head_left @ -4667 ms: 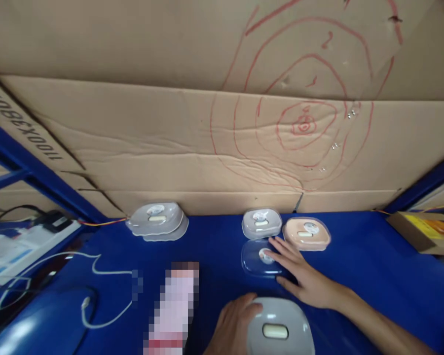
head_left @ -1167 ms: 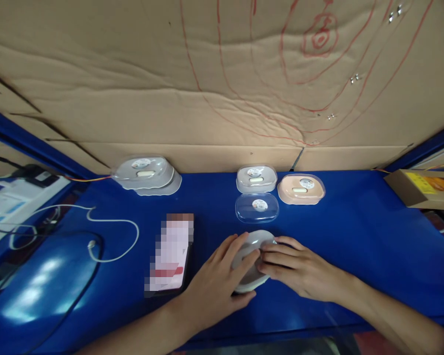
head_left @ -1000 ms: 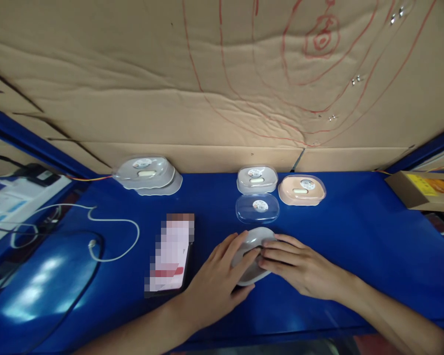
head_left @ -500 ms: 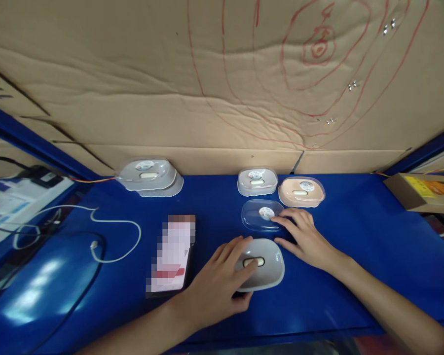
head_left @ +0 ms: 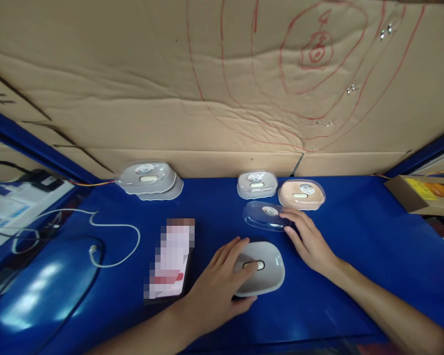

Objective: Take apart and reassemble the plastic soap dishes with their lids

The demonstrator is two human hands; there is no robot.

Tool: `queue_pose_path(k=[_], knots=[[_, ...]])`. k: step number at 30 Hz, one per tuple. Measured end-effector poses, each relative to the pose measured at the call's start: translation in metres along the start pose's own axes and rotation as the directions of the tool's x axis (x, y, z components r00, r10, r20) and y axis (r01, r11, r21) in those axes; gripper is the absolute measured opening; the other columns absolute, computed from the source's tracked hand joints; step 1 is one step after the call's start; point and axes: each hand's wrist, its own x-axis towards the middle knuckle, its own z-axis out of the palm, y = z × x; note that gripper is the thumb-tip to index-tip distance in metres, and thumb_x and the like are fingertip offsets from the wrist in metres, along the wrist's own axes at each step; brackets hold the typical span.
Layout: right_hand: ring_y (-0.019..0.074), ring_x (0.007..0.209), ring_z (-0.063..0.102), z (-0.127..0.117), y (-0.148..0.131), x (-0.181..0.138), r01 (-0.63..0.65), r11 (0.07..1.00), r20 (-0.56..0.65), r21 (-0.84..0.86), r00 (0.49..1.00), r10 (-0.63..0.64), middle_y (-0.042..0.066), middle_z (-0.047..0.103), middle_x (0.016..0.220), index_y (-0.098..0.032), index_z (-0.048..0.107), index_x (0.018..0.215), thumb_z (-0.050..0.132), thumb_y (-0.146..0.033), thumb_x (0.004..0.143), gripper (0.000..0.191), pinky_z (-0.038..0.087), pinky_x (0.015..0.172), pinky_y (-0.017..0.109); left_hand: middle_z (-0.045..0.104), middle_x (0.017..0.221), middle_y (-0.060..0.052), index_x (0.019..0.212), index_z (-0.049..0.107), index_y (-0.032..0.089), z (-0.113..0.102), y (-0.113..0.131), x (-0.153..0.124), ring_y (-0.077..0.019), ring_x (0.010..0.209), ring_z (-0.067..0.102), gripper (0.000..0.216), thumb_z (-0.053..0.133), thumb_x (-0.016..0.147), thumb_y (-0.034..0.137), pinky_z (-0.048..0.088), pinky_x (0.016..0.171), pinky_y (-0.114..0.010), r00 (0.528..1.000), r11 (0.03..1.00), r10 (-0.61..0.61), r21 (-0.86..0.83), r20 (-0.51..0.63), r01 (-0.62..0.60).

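A grey oval soap dish [head_left: 272,276] lies on the blue table, with a pale oblong piece at its middle. My left hand [head_left: 220,278] grips its left end, fingers at the far rim, thumb at the near side and one fingertip on the oblong piece. Just beyond it, a clear plastic lid [head_left: 259,214] with a round sticker is slightly tilted. My right hand [head_left: 309,236] pinches this lid at its right end. Behind stand a lidded grey soap dish [head_left: 247,188] and a lidded peach one [head_left: 309,198].
Lidded grey dishes [head_left: 155,185] are stacked at the back left. A phone [head_left: 172,259] lies left of my left hand. White cable [head_left: 138,229] curls on the left of the table [head_left: 351,227]. A cardboard box [head_left: 422,195] stands far right; a cardboard wall [head_left: 151,123] closes the back.
My right hand has moved slightly right and closed on the clear lid's right end. The lid has shifted a little right and tilted. My left hand stays on the grey dish.
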Motion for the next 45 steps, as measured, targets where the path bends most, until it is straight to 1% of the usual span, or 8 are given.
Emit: queue_pose_path(k=[4, 13, 19, 24, 32, 37, 42, 45], knots=[[0.0277, 0.134, 0.058, 0.002, -0.001, -0.005, -0.009, 0.999, 0.024, 0.04, 1.0, 0.008, 0.012, 0.061, 0.138, -0.027, 0.055, 0.138, 0.045, -0.032, 0.11, 0.03, 0.051, 0.112, 0.051, 0.034, 0.163, -0.023, 0.139, 0.05, 0.021, 0.006, -0.002, -0.002, -0.0438, 0.15, 0.041, 0.073, 0.087, 0.077, 0.019, 0.053, 0.111, -0.061, 0.992, 0.994, -0.09, -0.078, -0.092, 0.083], [0.0347, 0.159, 0.029, 0.01, -0.006, -0.001, 0.12, 0.987, 0.171, -0.103, 0.98, -0.101, 0.012, 0.036, 0.169, -0.031, 0.045, 0.156, 0.051, -0.035, 0.108, 0.048, 0.041, 0.121, 0.062, 0.049, 0.153, -0.017, 0.14, 0.049, 0.025, 0.004, -0.004, 0.001, -0.0386, 0.142, 0.051, 0.08, 0.09, 0.072, 0.019, 0.052, 0.112, -0.059, 0.992, 0.99, -0.093, -0.114, -0.085, 0.083], [0.0399, 0.141, 0.053, 0.008, 0.003, 0.0, -0.001, 0.991, 0.023, -0.131, 1.0, 0.005, 0.018, 0.055, 0.148, -0.023, 0.058, 0.126, 0.071, -0.048, 0.096, 0.042, 0.052, 0.109, 0.063, 0.039, 0.16, -0.018, 0.14, 0.049, 0.025, 0.002, 0.004, -0.002, -0.0406, 0.142, 0.048, 0.083, 0.085, 0.065, 0.014, 0.051, 0.111, -0.061, 0.986, 0.98, -0.129, -0.163, -0.105, 0.111], [0.0326, 0.132, 0.06, -0.004, 0.003, 0.004, -0.019, 0.999, -0.001, 0.046, 1.0, 0.019, 0.015, 0.059, 0.14, -0.024, 0.049, 0.139, 0.067, -0.044, 0.099, 0.048, 0.054, 0.109, 0.055, 0.03, 0.162, -0.02, 0.147, 0.038, 0.026, 0.006, 0.001, -0.004, -0.0381, 0.145, 0.048, 0.089, 0.082, 0.071, 0.009, 0.052, 0.113, -0.058, 0.977, 0.954, -0.174, -0.266, -0.123, 0.137], [0.0325, 0.146, 0.048, -0.014, -0.03, -0.016, 0.287, 0.948, 0.128, 0.135, 0.944, -0.304, 0.017, 0.052, 0.15, -0.023, 0.048, 0.15, 0.074, -0.037, 0.093, 0.064, 0.048, 0.118, 0.048, 0.014, 0.168, -0.024, 0.159, 0.018, 0.03, 0.014, -0.006, -0.003, -0.0403, 0.144, 0.051, 0.105, 0.085, 0.08, 0.013, 0.054, 0.11, -0.062, 0.952, 0.916, -0.236, -0.372, -0.195, 0.151], [0.0326, 0.144, 0.05, -0.011, -0.031, -0.017, 0.334, 0.938, 0.111, 0.098, 0.933, -0.344, 0.018, 0.054, 0.147, -0.021, 0.049, 0.15, 0.073, -0.033, 0.092, 0.064, 0.049, 0.117, 0.049, 0.02, 0.168, -0.023, 0.16, 0.014, 0.032, 0.022, -0.009, -0.006, -0.0431, 0.151, 0.041, 0.111, 0.088, 0.079, 0.018, 0.046, 0.116, -0.066, 0.932, 0.887, -0.291, -0.427, -0.218, 0.177], [0.0308, 0.139, 0.055, -0.005, -0.035, -0.017, 0.374, 0.927, 0.16, 0.034, 0.913, -0.375, 0.016, 0.059, 0.143, -0.021, 0.052, 0.149, 0.07, -0.034, 0.096, 0.057, 0.053, 0.114, 0.048, 0.018, 0.174, -0.017, 0.165, -0.008, 0.04, 0.023, -0.009, -0.006, -0.0401, 0.157, 0.034, 0.13, 0.089, 0.08, 0.02, 0.039, 0.123, -0.064, 0.937, 0.875, -0.33, -0.409, -0.115, 0.258], [0.0306, 0.14, 0.054, -0.004, -0.041, -0.017, 0.405, 0.914, 0.174, 0.01, 0.9, -0.4, 0.016, 0.06, 0.144, -0.019, 0.052, 0.15, 0.068, -0.034, 0.098, 0.056, 0.053, 0.113, 0.048, 0.021, 0.175, -0.013, 0.166, -0.006, 0.042, 0.022, -0.01, -0.005, -0.0377, 0.158, 0.031, 0.128, 0.087, 0.082, 0.02, 0.038, 0.125, -0.062, 0.955, 0.905, -0.284, -0.355, -0.091, 0.235]])
